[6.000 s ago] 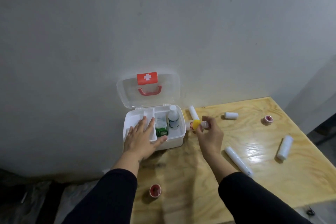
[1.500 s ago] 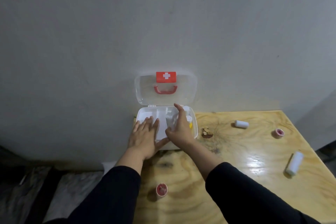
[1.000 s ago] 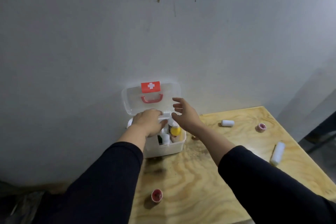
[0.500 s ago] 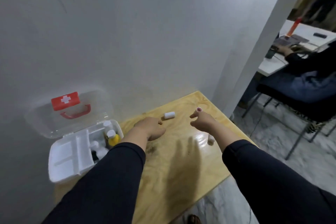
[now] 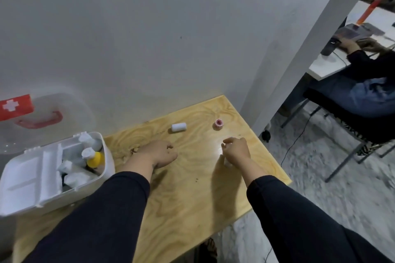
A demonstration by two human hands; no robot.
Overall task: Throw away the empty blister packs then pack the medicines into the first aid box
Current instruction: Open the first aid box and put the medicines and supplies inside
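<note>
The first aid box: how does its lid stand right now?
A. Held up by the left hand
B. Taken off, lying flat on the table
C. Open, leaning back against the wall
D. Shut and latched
C: the clear lid of the first aid box stands raised against the wall, and bottles show in the open compartments.

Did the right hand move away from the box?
Yes. The right hand left the first aid box and now sits rightward over the table, beyond it.

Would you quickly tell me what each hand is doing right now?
Left hand: loosely curled over the table, holding nothing visible.
Right hand: curled around a white roll; grip cannot be told.
</note>
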